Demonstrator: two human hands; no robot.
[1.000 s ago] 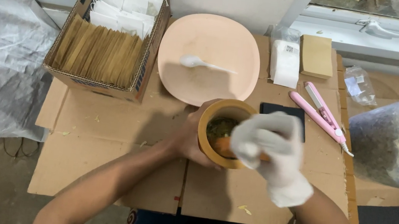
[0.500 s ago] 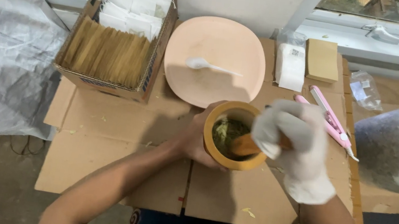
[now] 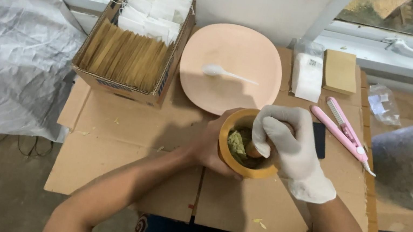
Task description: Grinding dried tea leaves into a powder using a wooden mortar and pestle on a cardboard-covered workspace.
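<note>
You're mid-grind: your bare left hand (image 3: 213, 147) wraps the round wooden mortar (image 3: 246, 145) on the cardboard tabletop (image 3: 127, 137), just below the peach plate (image 3: 231, 68). Your white-gloved right hand (image 3: 287, 144) is clamped on the wooden pestle (image 3: 254, 150), mostly hidden, probably pressing the greenish herb (image 3: 236, 141). Next move calls for steady downward pressure and a firm hold on the mortar. Count: one mortar, one pestle, one plate, one white plastic spoon (image 3: 224, 73), one pink sealer tool (image 3: 343, 132), one box of sachets (image 3: 132, 47).
</note>
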